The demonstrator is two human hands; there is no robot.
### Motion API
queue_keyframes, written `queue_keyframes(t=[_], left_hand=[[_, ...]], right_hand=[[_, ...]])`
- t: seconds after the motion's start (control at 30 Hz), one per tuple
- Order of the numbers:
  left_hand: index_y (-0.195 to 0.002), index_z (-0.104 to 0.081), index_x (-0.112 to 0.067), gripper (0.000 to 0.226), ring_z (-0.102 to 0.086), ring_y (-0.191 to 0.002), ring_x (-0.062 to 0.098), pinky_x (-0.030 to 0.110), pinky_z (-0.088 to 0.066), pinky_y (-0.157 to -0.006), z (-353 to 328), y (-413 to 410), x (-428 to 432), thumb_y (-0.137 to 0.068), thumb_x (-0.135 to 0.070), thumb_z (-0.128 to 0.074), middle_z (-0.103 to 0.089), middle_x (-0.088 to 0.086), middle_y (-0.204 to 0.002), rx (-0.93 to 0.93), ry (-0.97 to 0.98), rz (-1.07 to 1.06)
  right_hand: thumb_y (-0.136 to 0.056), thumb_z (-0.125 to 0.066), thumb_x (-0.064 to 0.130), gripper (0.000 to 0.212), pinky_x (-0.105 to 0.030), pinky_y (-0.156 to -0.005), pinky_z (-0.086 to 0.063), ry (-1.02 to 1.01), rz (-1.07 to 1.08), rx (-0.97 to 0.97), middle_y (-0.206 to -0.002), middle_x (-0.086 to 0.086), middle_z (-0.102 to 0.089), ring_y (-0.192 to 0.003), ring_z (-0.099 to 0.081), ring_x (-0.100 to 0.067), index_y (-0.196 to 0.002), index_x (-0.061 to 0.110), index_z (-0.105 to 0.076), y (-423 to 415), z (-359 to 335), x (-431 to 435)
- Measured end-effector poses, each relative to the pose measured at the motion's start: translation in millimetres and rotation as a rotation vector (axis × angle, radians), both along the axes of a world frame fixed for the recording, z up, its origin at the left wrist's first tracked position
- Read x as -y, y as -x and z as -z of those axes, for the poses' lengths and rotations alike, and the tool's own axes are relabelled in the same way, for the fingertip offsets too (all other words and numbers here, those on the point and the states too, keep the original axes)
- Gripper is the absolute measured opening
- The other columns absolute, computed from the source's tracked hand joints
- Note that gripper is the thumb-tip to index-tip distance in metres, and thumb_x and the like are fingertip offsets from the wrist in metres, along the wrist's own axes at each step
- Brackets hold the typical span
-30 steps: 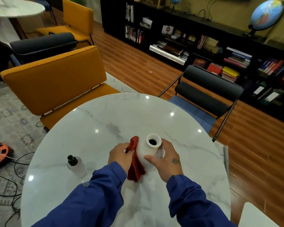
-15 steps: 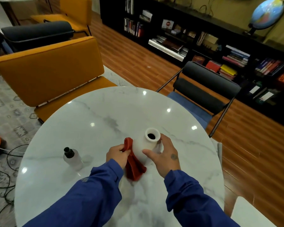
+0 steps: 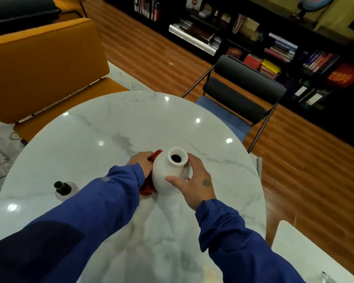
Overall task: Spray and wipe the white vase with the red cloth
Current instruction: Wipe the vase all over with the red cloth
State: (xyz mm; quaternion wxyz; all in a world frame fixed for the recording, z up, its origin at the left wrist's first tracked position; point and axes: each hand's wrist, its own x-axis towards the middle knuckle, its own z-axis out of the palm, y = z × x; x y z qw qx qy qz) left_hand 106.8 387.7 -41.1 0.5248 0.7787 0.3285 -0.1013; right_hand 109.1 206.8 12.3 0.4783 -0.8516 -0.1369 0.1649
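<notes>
A round white marble table [image 3: 110, 129] carried the work. A mustard-yellow upholstered chair [image 3: 43, 64] was drawn up at its far left and a black padded chair with a blue seat [image 3: 243, 92] at its far right. Beyond them a low dark bookshelf [image 3: 274, 48] ran along the wall past the reddish wooden floor [image 3: 151, 54]. A small clear spray bottle with a black cap [image 3: 62, 188] stood near the table's left edge, well apart from the vase and just beside the left blue sleeve [image 3: 102, 201].

The round-bellied white ceramic vase [image 3: 168, 174] stood near the table's middle, between the hands, with its dark mouth facing up. The left hand [image 3: 142, 162] gripped the crumpled red cloth [image 3: 147, 187], fingers curled round it, and pressed it to the vase's left side. Hand and vase hid most of the cloth. The right hand [image 3: 194, 184] held the vase's right side, with the thumb on the near face and the fingers curved round the far side under the neck.

Counted: one vase, one cloth, one spray bottle, two chairs at this table, two hands.
</notes>
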Motion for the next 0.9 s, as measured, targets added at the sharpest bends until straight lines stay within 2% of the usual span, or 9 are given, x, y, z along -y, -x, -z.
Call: queue_keyframes(t=[0.07,0.17,0.27,0.4,0.47,0.63,0.73,0.83,0.9], left_hand=[[-0.096,-0.066,-0.022,0.045,-0.064,-0.074,0.030,0.031,-0.052,-0.059,0.7,3.5,0.4,-0.090,-0.061,-0.043,-0.068,0.009,-0.090,-0.039,-0.046,-0.009],[-0.106,-0.066,-0.013,0.043,-0.062,-0.092,0.036,0.036,-0.050,-0.086,0.7,15.1,0.6,-0.094,-0.047,-0.043,-0.068,0.014,-0.103,-0.079,-0.190,0.027],[-0.103,-0.066,-0.008,0.029,-0.061,-0.093,0.035,0.032,-0.047,-0.080,4.8,34.7,4.2,-0.093,-0.028,-0.049,-0.068,0.016,-0.103,-0.095,-0.221,0.025],[-0.081,-0.068,-0.010,0.004,-0.065,-0.090,0.033,0.039,-0.053,-0.082,10.4,66.5,9.1,-0.081,-0.010,-0.065,-0.069,0.016,-0.088,-0.075,-0.099,0.033],[-0.071,-0.065,-0.017,0.018,-0.063,-0.082,0.028,0.043,-0.054,-0.080,8.4,82.2,10.1,-0.078,0.000,-0.066,-0.066,0.014,-0.080,-0.037,0.004,0.016],[-0.089,-0.069,-0.007,0.019,-0.062,-0.082,0.029,0.048,-0.054,-0.082,-18.7,118.0,11.9,-0.081,0.009,-0.062,-0.065,0.012,-0.086,0.103,0.236,-0.099],[-0.086,-0.069,-0.011,0.025,-0.062,-0.088,0.031,0.050,-0.054,-0.087,-40.8,126.1,8.0,-0.080,0.013,-0.063,-0.065,0.010,-0.088,0.194,0.305,-0.110],[-0.092,-0.066,-0.007,0.027,-0.061,-0.089,0.030,0.037,-0.058,-0.075,-64.3,127.2,6.8,-0.080,0.017,-0.060,-0.063,0.011,-0.092,0.283,0.370,-0.114],[-0.096,-0.067,-0.007,0.028,-0.063,-0.088,0.027,0.031,-0.059,-0.069,-80.9,128.3,7.3,-0.081,0.016,-0.059,-0.064,0.009,-0.094,0.322,0.447,-0.088]], right_hand=[[-0.075,-0.082,0.028,0.060,-0.021,-0.093,-0.044,0.001,-0.003,0.002,-0.118,0.026,-0.049,-0.104,-0.046,0.017,-0.119,0.047,-0.044,0.6,-1.2,-0.1],[-0.075,-0.082,0.028,0.060,-0.020,-0.092,-0.042,0.000,0.001,0.001,-0.119,0.022,-0.049,-0.102,-0.049,0.005,-0.121,0.043,-0.046,2.9,-5.2,-0.9],[-0.076,-0.081,0.027,0.059,-0.016,-0.088,-0.038,0.001,0.006,-0.022,-0.119,0.020,-0.048,-0.105,-0.047,-0.001,-0.125,0.036,-0.049,4.6,-8.4,-1.3],[-0.077,-0.080,0.028,0.059,-0.025,-0.092,-0.043,0.026,-0.006,-0.027,-0.120,0.015,-0.051,-0.106,-0.050,-0.008,-0.128,0.031,-0.051,7.3,-14.7,-1.9],[-0.079,-0.078,0.028,0.057,-0.027,-0.090,-0.043,0.071,-0.043,-0.023,-0.119,0.012,-0.054,-0.106,-0.052,-0.012,-0.129,0.029,-0.051,6.7,-18.8,-1.2],[-0.079,-0.077,0.036,0.084,-0.035,-0.100,-0.046,0.083,0.039,-0.186,-0.142,0.006,-0.046,-0.127,-0.050,-0.018,-0.149,0.026,-0.031,22.8,-13.1,20.9],[-0.085,-0.069,0.024,0.059,-0.030,-0.083,-0.049,0.075,0.136,-0.245,-0.124,0.000,-0.061,-0.105,-0.061,-0.019,-0.138,0.023,-0.043,34.6,-6.9,37.5],[-0.082,-0.067,0.016,0.032,-0.043,-0.087,-0.057,-0.005,0.216,-0.285,-0.098,-0.005,-0.071,-0.093,-0.068,-0.025,-0.113,0.020,-0.059,40.2,-8.0,49.0],[-0.082,-0.068,0.011,0.026,-0.045,-0.088,-0.058,-0.090,0.175,-0.307,-0.100,-0.007,-0.073,-0.095,-0.070,-0.026,-0.107,0.017,-0.063,46.9,-15.4,51.2]])
